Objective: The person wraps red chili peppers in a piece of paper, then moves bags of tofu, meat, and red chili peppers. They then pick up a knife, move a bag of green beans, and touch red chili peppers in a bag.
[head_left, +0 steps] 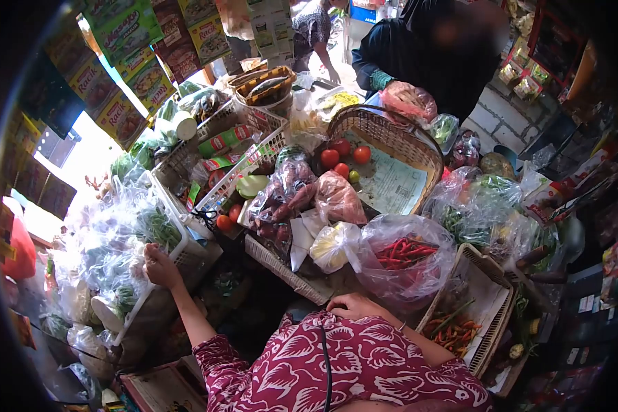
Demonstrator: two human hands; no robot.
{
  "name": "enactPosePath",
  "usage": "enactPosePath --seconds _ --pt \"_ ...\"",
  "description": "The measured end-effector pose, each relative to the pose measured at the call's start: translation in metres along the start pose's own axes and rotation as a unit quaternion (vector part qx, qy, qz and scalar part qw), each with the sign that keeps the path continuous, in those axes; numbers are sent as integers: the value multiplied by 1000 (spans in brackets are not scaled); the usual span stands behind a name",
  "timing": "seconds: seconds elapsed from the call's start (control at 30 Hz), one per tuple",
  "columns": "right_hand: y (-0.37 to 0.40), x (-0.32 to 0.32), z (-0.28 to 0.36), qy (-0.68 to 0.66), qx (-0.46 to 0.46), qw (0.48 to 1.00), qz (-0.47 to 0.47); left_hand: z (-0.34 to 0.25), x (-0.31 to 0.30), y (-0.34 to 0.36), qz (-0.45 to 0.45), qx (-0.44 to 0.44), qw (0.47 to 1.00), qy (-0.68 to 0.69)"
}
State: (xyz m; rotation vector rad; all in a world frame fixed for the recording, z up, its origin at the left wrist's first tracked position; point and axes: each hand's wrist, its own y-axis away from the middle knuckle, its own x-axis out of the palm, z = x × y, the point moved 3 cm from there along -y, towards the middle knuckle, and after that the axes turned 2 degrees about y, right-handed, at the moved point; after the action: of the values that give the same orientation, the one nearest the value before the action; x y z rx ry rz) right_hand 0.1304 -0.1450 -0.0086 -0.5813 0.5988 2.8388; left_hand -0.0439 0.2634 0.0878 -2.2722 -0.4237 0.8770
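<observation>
My left hand (pixel 162 268) is closed at the inner side of a white plastic crate (pixel 178 240), its fingers on the clear plastic bags (pixel 110 237) of leafy greens heaped there. Which bag the fingers pinch is hard to make out in the glare. Close to my body, my right hand (pixel 353 305) lies with its fingers loosely stretched and holds nothing visible. Just beyond it rests an open clear bag of red chillies (pixel 405 253). Beside that are a tied bag with pale yellow contents (pixel 335 247) and a bag of pinkish produce (pixel 339 197).
A wicker basket (pixel 436 154) holds tomatoes on paper. Across the stall, a person in dark clothing (pixel 419 51) has a hand (pixel 404 90) on a pinkish plastic bag (pixel 419 104). Seasoning sachets (pixel 127 41) hang at upper left. A tray (pixel 484 295) with small orange chillies stands at right.
</observation>
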Motion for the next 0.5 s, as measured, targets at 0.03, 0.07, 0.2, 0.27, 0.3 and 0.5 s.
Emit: enactPosePath --seconds 0.03,0.07,0.2,0.27,0.3,0.5 --pt "0 0 0 0 1 1000 2 -1 -1 1 4 -3 1000 2" --pt "0 0 0 0 2 1000 4 -3 -2 1 4 -4 1000 2" --pt "2 -2 5 0 7 1000 4 -4 -3 1 -15 13 1000 11" --pt "2 -2 6 -2 10 1000 5 -5 -3 1 -17 18 1000 8" --pt "2 -1 5 -2 10 1000 5 -6 -4 1 -13 13 1000 8" --pt "0 1 0 -7 -16 1000 -20 -2 -2 1 7 -10 1000 0"
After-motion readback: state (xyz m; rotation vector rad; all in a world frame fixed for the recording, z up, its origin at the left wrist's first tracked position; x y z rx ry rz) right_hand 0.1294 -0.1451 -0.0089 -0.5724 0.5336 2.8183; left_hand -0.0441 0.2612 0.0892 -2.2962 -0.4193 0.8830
